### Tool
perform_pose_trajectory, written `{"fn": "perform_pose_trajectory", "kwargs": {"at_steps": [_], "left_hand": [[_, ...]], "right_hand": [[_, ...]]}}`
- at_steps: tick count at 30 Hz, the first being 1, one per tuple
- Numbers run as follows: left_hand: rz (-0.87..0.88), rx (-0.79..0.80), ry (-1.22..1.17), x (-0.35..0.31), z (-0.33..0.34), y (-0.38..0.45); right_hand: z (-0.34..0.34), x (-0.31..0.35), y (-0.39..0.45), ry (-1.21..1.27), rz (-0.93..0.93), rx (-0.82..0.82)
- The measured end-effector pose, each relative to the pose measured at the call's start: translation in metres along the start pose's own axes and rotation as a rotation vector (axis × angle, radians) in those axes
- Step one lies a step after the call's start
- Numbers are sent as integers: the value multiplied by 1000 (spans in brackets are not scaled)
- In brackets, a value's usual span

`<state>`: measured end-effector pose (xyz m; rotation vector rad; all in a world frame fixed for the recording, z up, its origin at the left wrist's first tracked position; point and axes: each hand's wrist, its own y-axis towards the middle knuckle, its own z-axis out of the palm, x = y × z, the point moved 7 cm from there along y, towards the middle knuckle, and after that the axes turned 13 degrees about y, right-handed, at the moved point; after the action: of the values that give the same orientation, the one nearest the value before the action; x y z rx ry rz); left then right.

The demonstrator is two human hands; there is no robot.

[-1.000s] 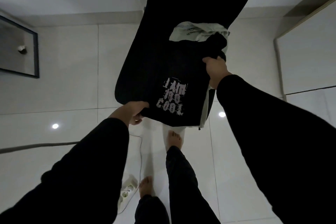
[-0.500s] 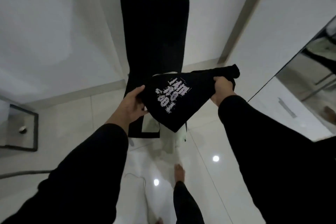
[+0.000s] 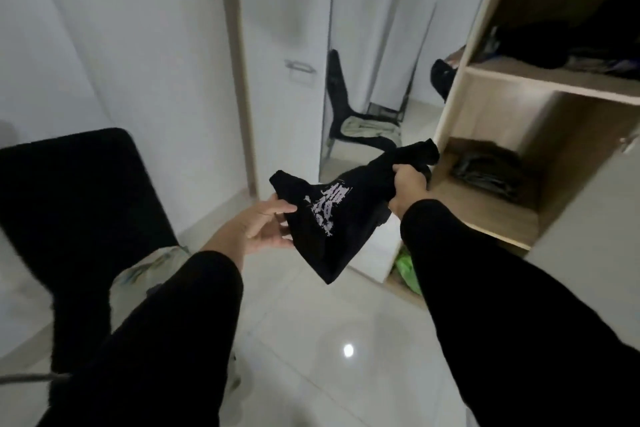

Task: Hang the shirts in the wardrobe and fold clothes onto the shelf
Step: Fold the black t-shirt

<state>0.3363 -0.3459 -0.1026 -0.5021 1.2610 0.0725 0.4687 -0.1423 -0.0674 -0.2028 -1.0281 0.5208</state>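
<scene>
A folded black shirt point(image 3: 341, 218) with white lettering hangs in the air between my hands. My right hand point(image 3: 408, 189) grips its upper right end in a fist. My left hand point(image 3: 265, 227) is under its left corner, thumb on top and fingers loosely spread beneath the cloth. To the right stands the open wooden wardrobe point(image 3: 457, 80). Its lower shelf point(image 3: 485, 208) holds a dark folded garment point(image 3: 488, 172), and the shelf above carries a heap of dark clothes point(image 3: 550, 42).
A black chair point(image 3: 79, 204) stands at the left with a pale garment point(image 3: 149, 267) on its seat. A mirrored door point(image 3: 367, 45) beside the wardrobe reflects the chair. Something green point(image 3: 408, 269) lies at the wardrobe's base. Glossy white tiles point(image 3: 329, 340) cover the floor.
The view has swung up and right from the chair to the wardrobe. Both hands carried the shirt towards the lower shelf, and my left hand's hold has loosened.
</scene>
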Motion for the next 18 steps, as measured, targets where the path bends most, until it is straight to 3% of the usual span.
{"fn": "perform_pose_trajectory", "kwargs": {"at_steps": [4,9,18], "left_hand": [[-5,71,-12,2,73,73],[-75,-19,2,14,149,156],[-214,-26,101,43,226,268]], "right_hand": [[-76,56,39,58,-78,-145],[-158,116,82,176,-130,-251],[-235,144,165,263,-94,-376]]}}
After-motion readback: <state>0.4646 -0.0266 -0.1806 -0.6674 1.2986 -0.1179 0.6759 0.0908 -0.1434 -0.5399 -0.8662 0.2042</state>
